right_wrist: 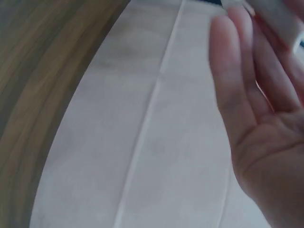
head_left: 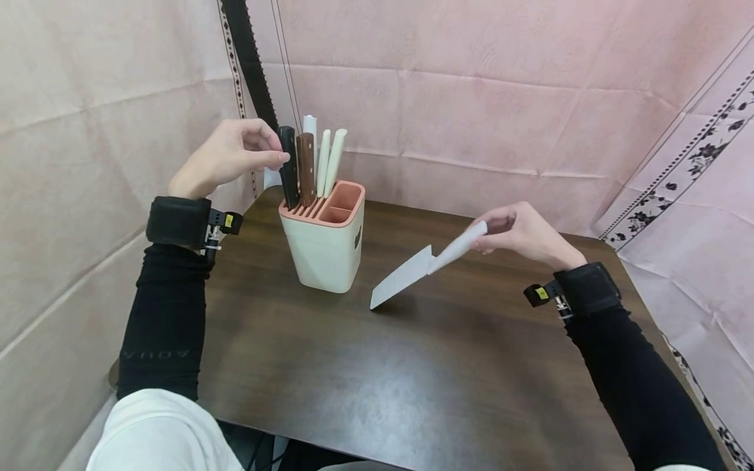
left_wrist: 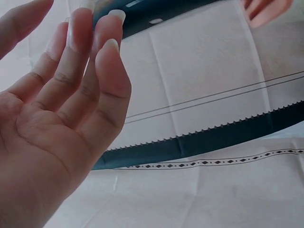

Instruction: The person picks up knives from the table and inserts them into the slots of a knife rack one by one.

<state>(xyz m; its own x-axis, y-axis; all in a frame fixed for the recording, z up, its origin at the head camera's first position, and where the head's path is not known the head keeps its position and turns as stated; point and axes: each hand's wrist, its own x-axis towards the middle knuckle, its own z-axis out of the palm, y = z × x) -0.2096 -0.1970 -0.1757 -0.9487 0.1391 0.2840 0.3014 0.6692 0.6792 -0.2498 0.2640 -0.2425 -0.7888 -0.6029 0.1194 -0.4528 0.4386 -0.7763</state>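
My left hand (head_left: 226, 157) pinches the black-handled knife (head_left: 288, 167) near the top of its handle. That knife stands in the leftmost part of the cream knife holder (head_left: 321, 258), its blade hidden inside. The fingertips lie against the dark handle (left_wrist: 156, 16) in the left wrist view. Over the table's right side, my right hand (head_left: 518, 232) grips a cleaver (head_left: 406, 275) by its white handle. The cleaver's wide blade slants down and left; whether its lower corner touches the table, I cannot tell. Only part of the pale handle (right_wrist: 278, 21) shows in the right wrist view.
Beside the black handle stand a brown wooden handle (head_left: 306, 167), a white handle (head_left: 309, 123) and two pale green handles (head_left: 330, 160). The holder's pink top has slots and square compartments (head_left: 344, 196). Pale cloth (head_left: 471, 118) hangs around the brown table (head_left: 330, 366).
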